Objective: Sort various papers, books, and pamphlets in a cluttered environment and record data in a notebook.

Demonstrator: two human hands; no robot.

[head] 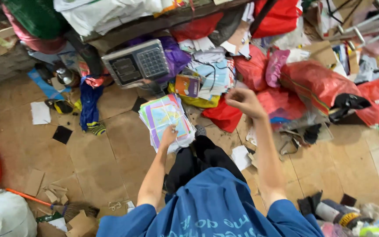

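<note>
Nearest the camera, at 6 o'clock, is the person's blue shirt [211, 206], with both bare arms reaching away toward 12 o'clock. Dark trousers [198, 160] show between the arms, so the person seems to sit or crouch on the brown cardboard-covered floor [110, 149].

The left hand [169, 135] rests on the near edge of a stack of colourful printed sheets [165, 119], just beyond the knees at about 11 o'clock. Its fingers are curled down onto the top sheet, pressing or gripping the stack's edge; whether they pinch a single sheet cannot be told. The stack itself lies flat on the floor, slightly fanned and not squared.

The right hand [244, 102] is raised at about 1 o'clock, above the clutter and apart from the stack. Its fingers are curled loosely inward into a half fist, and I cannot tell whether anything is held inside them.

Beyond the stack, toward 12 o'clock, a grey electronic scale with a keypad [139, 63] leans in front of a purple bag [176, 55], and a loose heap of booklets and papers [209, 74] lies to its right. Red sacks [321, 85] crowd the 2 o'clock side.

As a judgement, the sorting looks partway: 1 stack is gathered on the floor, while the far heap of papers is unsorted and nothing sits on the scale.
</note>
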